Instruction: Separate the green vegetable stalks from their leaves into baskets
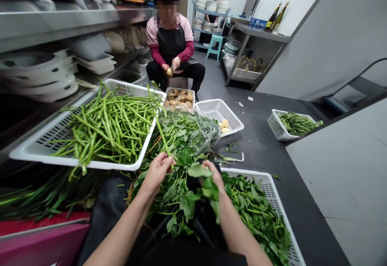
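Observation:
My left hand [159,169] is closed round a long green stem [162,133] that slants up toward the left basket. Leaves [201,173] are gripped in my right hand [214,176], partly blurred, and hang down over my lap. Between and below my hands lies a heap of leafy greens [178,189], continuing forward into a clear plastic bag [208,130]. Bare green stems [111,122] fill a large white basket [30,153] at the left. At the lower right, another white basket [273,189] holds loose leaves [256,209].
A seated person [171,36] opposite peels a potato [169,71]. Before them are a crate of potatoes [179,96] and a white basket [238,124] with peeled ones. Metal shelving [60,28] runs along the left. A smaller basket of greens [296,122] stands at right.

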`<state>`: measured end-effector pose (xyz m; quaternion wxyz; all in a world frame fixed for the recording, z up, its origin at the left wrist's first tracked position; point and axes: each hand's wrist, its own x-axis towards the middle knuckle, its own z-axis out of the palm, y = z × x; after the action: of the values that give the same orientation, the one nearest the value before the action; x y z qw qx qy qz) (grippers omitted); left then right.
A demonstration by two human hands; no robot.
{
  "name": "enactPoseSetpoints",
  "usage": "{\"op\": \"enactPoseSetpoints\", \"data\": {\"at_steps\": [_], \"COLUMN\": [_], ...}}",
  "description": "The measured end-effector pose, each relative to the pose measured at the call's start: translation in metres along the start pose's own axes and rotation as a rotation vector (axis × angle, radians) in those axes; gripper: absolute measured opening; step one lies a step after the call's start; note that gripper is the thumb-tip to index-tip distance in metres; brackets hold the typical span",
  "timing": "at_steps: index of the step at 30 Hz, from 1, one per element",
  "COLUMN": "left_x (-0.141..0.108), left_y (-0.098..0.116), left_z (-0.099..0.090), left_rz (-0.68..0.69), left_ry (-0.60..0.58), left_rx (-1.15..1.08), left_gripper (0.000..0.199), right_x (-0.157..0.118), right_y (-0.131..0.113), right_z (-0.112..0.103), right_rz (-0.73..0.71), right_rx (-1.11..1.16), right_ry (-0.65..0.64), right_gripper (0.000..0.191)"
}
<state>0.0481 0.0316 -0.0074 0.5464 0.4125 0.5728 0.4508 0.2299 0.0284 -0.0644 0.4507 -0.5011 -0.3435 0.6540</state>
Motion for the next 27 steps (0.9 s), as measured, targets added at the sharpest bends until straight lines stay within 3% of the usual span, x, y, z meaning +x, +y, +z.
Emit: {"op": "enactPoseSetpoints", "data": {"at_steps": [2,5,7,8,10,14,16,18,20,22,23,27], "left_x": [0.000,-0.002,-0.004,-0.006,-0.010,-0.018,-0.023,-0.027,-0.031,-0.035,-0.037,-0.045], "left_y": [0.001,-0.003,-0.008,-0.010,-0.013,-0.014,-0.013,-0.010,-0.007,-0.005,-0.004,-0.003], "left_z": [-0.012,-0.030,-0.036,-0.037,-0.035,-0.026,-0.025,-0.029,-0.034,-0.038,-0.040,-0.043], "left_rz": [-0.041,-0.058,-0.012,0.014,0.048,0.041,0.048,0.053,0.048,0.036,0.027,-0.046], "left_ry": [-0.028,-0.071,-0.100,-0.112,-0.124,-0.157,-0.163,-0.148,-0.151,-0.178,-0.192,-0.235], "left_rx": [0.059,0.157,0.212,0.238,0.275,0.280,0.289,0.316,0.333,0.324,0.313,0.238], "left_gripper": [0.035,0.036,0.033,0.031,0.028,0.047,0.055,0.056,0.056,0.056,0.056,0.061], "right_x": [-0.016,-0.046,-0.060,-0.063,-0.063,-0.043,-0.033,-0.024,-0.016,-0.004,0.004,0.036], "right_y": [-0.016,-0.035,-0.041,-0.042,-0.041,-0.025,-0.014,-0.005,0.000,0.002,0.002,0.005], "right_z": [-0.050,-0.121,-0.144,-0.144,-0.118,-0.007,0.042,0.069,0.076,0.071,0.067,0.045], "right_rz": [-0.036,-0.045,-0.075,-0.099,-0.103,0.063,0.104,0.141,0.185,0.145,0.081,-0.099], "right_rx": [-0.046,-0.381,-0.654,-0.734,-0.712,-0.232,-0.112,-0.112,-0.192,-0.299,-0.351,-0.444], "right_ry": [0.099,0.357,0.529,0.573,0.495,-0.064,-0.318,-0.549,-0.710,-0.758,-0.704,-0.246], "right_gripper": [0.042,0.039,0.038,0.039,0.046,0.048,0.045,0.040,0.035,0.030,0.026,0.022]}}
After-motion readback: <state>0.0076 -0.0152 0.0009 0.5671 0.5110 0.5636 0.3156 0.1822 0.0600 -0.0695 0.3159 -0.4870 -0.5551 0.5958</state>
